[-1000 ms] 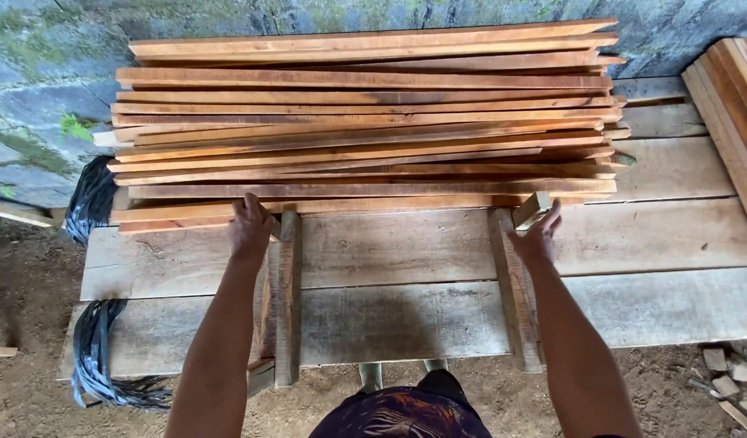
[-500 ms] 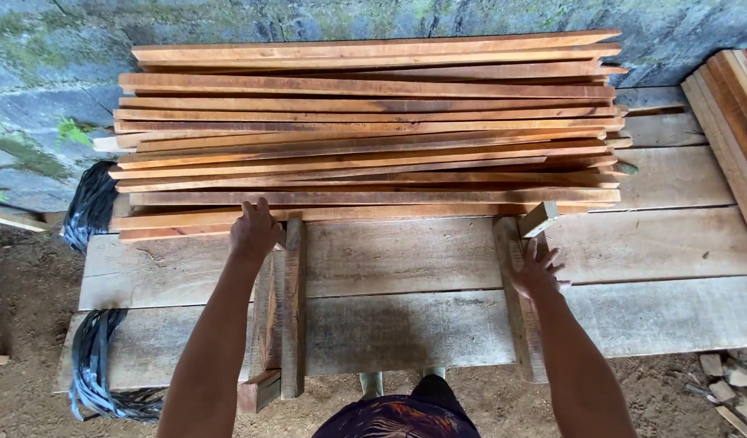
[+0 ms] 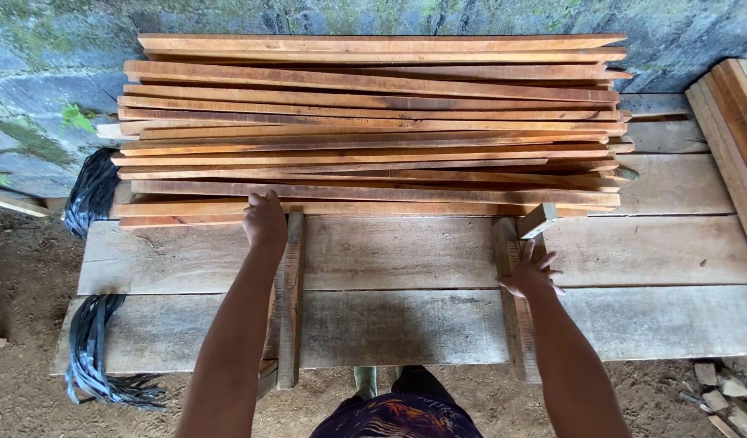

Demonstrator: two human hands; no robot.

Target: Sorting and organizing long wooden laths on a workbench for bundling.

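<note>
A stack of long reddish-brown wooden slats lies across a bench of grey planks. My left hand rests with its fingers against the front edge of the stack, beside a short wooden crosspiece. My right hand hovers with spread fingers over a second crosspiece, a little back from the stack. It holds nothing. A small wooden block stands tilted just beyond its fingertips.
A mossy stone wall runs behind the bench. Black strapping bundles hang at the bench's left end. More boards lean at the right. Wood scraps lie on the dirt floor at lower right.
My right hand has drawn back from the stack's front edge toward me and spread its fingers. The left hand has stayed at the stack.
</note>
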